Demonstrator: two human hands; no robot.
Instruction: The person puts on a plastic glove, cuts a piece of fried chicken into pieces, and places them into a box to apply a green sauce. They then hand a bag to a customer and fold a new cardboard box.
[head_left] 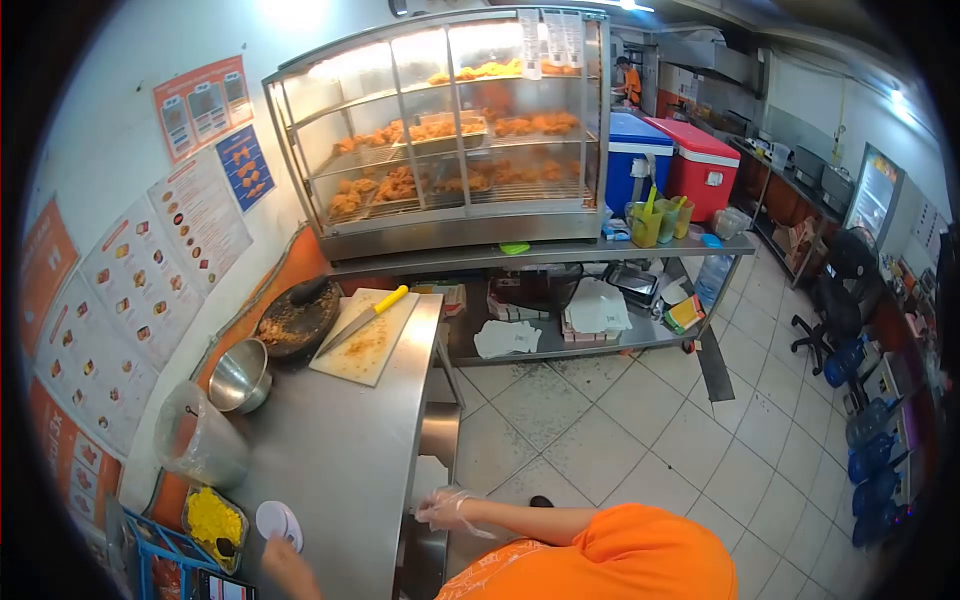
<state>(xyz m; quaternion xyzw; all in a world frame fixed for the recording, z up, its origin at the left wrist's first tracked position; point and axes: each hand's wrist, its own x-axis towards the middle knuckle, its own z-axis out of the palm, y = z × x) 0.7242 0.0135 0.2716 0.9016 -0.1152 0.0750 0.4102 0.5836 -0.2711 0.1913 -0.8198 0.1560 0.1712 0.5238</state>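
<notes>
My left hand (288,566), at the bottom of the view, closes at the edge of a small round white lid-like piece (278,522) with a lilac rim, above the steel table (335,450). A clear crinkled plastic glove covers my right hand (455,509), held just off the table's right edge with its fingers loosely apart and nothing visible in them. Left of the lid is a tray of yellow shredded food (213,522). Behind it stands a clear plastic-lined tub (200,445). Further back, a yellow-handled knife (365,318) lies on a white cutting board (368,350).
A steel bowl (240,377) and a dark stone mortar (295,325) line the wall. The glass warmer (440,130) holds fried chicken. Blue (638,165) and red coolers (700,165) stand beside it. A blue crate (150,555) sits at lower left. A co-worker (628,80) is far back.
</notes>
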